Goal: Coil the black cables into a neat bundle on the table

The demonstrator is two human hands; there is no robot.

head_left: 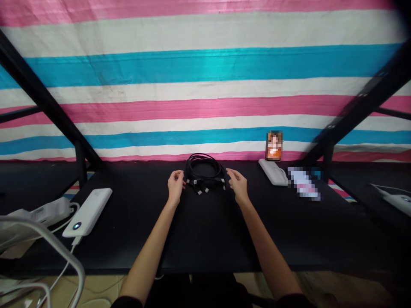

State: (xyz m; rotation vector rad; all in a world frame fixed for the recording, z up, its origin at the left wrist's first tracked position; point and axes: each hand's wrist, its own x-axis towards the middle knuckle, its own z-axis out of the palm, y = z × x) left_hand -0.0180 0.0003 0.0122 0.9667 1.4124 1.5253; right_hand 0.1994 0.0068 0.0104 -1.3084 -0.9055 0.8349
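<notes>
A coil of black cables lies on the black tabletop in front of me, at the far side. Several connectors with pale ends stick out along its near edge. My left hand is at the coil's left side with its fingers curled in and their tips against or just beside the cables. On the opposite side my right hand has its fingers bent, thumb and forefinger drawn close at the coil's right edge. Whether either hand pinches a cable is too small to make out.
A white power bank with a cable plugged in lies at left, beside a white power strip. A phone stands behind a pale device at right. Black metal posts frame a striped sheet.
</notes>
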